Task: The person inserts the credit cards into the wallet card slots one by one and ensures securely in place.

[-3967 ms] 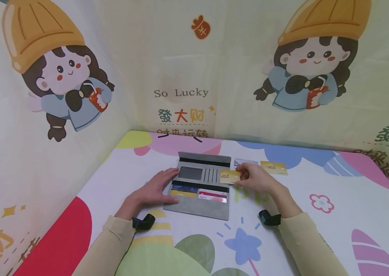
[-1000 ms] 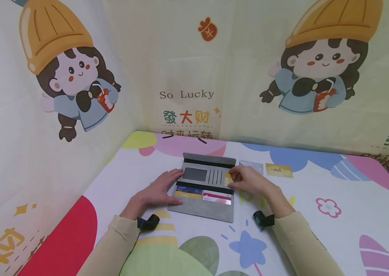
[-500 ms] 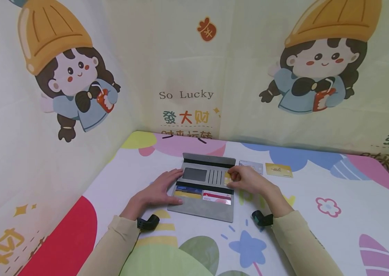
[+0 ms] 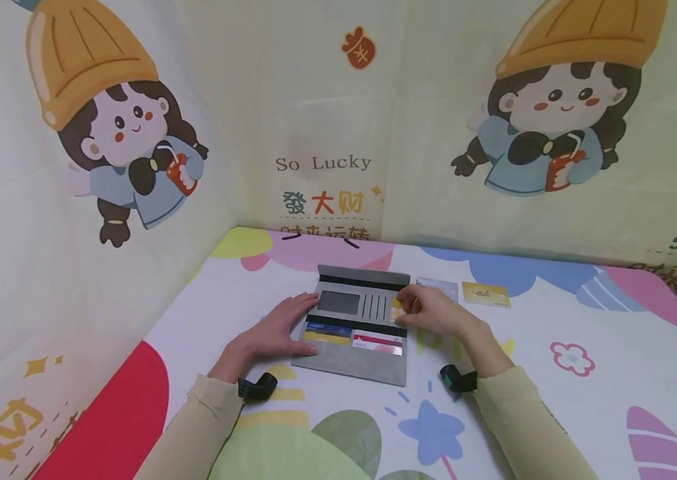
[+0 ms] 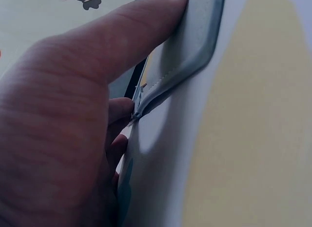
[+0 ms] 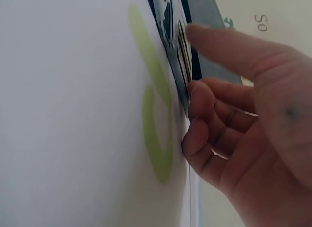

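A grey wallet (image 4: 350, 373) lies unfolded on the table, with several cards in its lower pockets. My left hand (image 4: 277, 331) rests at its left side. The left thumb (image 5: 146, 22) lies on the lower flap, and the other fingers lie along the edge. At the wallet's right edge, my right hand (image 4: 437, 312) pinches a gold card (image 4: 395, 311) between thumb and curled fingers. Most of that card is tucked into the wallet or hidden by the fingers. In the right wrist view, the right thumb (image 6: 214, 39) is against the wallet's upper part (image 6: 207, 17).
Beyond the right hand lie a silver-white card (image 4: 439, 287), partly hidden by the hand, and another gold card (image 4: 487, 295). A patterned cloth (image 4: 506, 353) covers the table. Printed curtains (image 4: 410, 133) hang behind and at the left.
Since four seconds ago, my right hand has slid the gold card leftward into the wallet's right side. Over the last second both hands have stayed nearly still.
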Demonstrator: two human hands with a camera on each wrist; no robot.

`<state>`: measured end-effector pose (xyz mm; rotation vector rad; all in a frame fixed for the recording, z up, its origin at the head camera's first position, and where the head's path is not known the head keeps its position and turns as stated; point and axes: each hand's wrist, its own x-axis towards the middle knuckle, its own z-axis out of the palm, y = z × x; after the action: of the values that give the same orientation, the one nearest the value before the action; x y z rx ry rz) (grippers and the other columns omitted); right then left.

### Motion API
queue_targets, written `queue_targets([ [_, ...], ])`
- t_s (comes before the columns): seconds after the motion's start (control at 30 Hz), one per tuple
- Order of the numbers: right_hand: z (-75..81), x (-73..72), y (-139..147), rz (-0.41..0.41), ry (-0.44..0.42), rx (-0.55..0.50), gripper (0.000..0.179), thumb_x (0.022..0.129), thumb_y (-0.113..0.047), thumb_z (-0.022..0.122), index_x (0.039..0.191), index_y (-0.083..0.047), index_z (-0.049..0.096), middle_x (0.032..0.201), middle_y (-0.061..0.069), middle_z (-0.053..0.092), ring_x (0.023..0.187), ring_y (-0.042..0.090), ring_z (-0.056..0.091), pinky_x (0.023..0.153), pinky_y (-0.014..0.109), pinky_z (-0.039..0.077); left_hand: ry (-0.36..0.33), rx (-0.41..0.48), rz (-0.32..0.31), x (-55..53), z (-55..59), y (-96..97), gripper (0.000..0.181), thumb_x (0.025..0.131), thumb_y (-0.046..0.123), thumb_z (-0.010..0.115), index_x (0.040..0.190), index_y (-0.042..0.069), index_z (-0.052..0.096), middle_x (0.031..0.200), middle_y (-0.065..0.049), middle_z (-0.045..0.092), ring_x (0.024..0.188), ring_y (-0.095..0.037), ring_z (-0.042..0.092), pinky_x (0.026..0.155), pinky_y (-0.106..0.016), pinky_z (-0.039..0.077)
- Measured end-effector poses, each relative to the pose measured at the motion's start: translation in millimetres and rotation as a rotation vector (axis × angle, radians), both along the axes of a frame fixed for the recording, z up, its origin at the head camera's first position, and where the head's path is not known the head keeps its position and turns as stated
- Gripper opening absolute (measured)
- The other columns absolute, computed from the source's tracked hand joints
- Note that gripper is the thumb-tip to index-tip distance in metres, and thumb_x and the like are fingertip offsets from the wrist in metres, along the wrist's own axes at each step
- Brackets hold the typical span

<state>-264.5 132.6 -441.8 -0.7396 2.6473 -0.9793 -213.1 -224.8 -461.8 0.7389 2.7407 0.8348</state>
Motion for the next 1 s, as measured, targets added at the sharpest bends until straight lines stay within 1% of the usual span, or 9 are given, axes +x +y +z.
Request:
queue_targets([
  [0.17,3.4,-1.3,11,0.016,0.037,-0.006,0.045,0.088,-0.021,0.08,0.123,0.002,0.062,0.099,0.005,0.063,0.087,0.021,0.059,0.079,0.037,0.051,0.003,0.01,-0.006,0.2,2.1,0.8,0.097,0.081,0.053,0.076,0.158,0.011,0.034,0.164,-0.01,0.027,0.151,-0.035,0.017,0.12,-0.058,0.011],
  [0.37,7.2,-4.8,29,-0.028,0.057,-0.014,0.046,0.089,-0.021,0.078,0.125,0.003,0.062,0.102,0.007,0.064,0.087,0.021,0.059,0.079,0.037,0.051,0.01,0.001,-0.006,-0.7,1.1,-0.1,0.097,0.081,0.054,0.075,0.158,0.011,0.034,0.164,-0.009,0.027,0.151,-0.034,0.017,0.12,-0.058,0.012],
  [0.53,10.9,-6.8,42,-0.06,0.08,-0.047,0.048,0.089,-0.02,0.078,0.127,0.005,0.061,0.104,0.012,0.064,0.089,0.025,0.061,0.078,0.038,0.051,0.009,-0.016,0.003,-1.5,-1.2,-1.0,0.098,0.081,0.056,0.075,0.159,0.013,0.034,0.165,-0.008,0.027,0.151,-0.034,0.017,0.12,-0.058,0.013],
  [0.63,11.7,-7.9,48,-0.084,0.092,-0.062,0.049,0.09,-0.018,0.078,0.128,0.007,0.059,0.108,0.016,0.064,0.092,0.029,0.061,0.08,0.04,0.051,0.003,-0.023,0.012,-1.5,-2.1,-1.1,0.099,0.08,0.057,0.075,0.159,0.014,0.033,0.165,-0.006,0.026,0.151,-0.033,0.016,0.12,-0.058,0.013],
  [0.77,11.2,-10.0,56,-0.126,0.075,-0.05,0.054,0.091,-0.018,0.076,0.133,0.007,0.055,0.116,0.021,0.061,0.099,0.033,0.059,0.086,0.044,0.051,-0.006,-0.019,0.02,-1.8,-3.0,-0.9,0.099,0.079,0.057,0.075,0.159,0.016,0.033,0.165,-0.005,0.025,0.152,-0.032,0.015,0.12,-0.057,0.013],
  [1.0,12.6,-13.3,70,-0.193,0.049,0.001,0.058,0.093,-0.022,0.074,0.138,0.007,0.051,0.122,0.024,0.058,0.106,0.038,0.057,0.088,0.05,0.05,0.005,-0.019,0.01,-2.6,-3.7,-1.3,0.098,0.08,0.056,0.075,0.159,0.015,0.034,0.165,-0.005,0.026,0.152,-0.033,0.016,0.12,-0.057,0.014],
])
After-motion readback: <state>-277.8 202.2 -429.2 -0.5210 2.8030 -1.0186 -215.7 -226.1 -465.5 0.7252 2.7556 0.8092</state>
